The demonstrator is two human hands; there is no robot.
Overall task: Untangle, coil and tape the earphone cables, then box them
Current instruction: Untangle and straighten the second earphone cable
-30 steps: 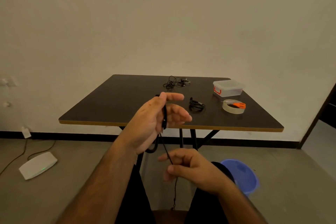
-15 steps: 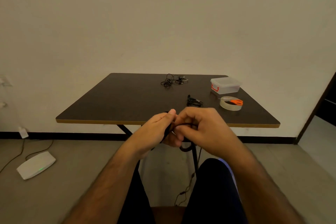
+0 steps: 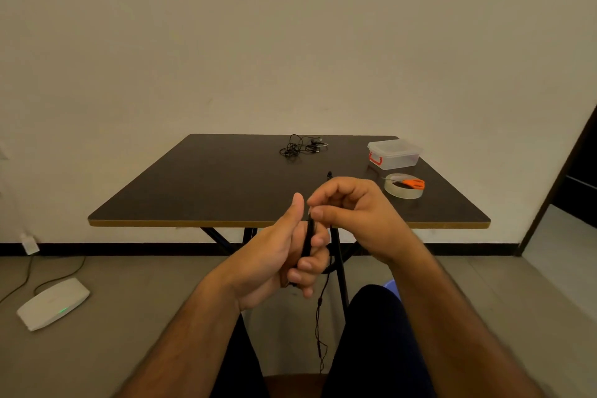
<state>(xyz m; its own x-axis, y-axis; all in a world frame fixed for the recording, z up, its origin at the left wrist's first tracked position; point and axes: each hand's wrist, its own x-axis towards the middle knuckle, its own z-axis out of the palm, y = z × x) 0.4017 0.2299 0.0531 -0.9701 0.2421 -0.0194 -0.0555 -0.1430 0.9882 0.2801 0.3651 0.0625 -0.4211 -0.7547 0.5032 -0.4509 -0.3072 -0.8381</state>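
At frame centre, the earphone cable (image 3: 308, 237) is being wound around the left hand (image 3: 281, 255), which is clasping it; another loop is being laid by the pinching right hand (image 3: 352, 213), raised again from below, so coiling is progressing.

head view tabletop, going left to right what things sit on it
tangled earphones → clear plastic box → tape roll with orange-handled scissors lying across it. Another black cable is mostly hidden behind the right hand, so its place is unclear.
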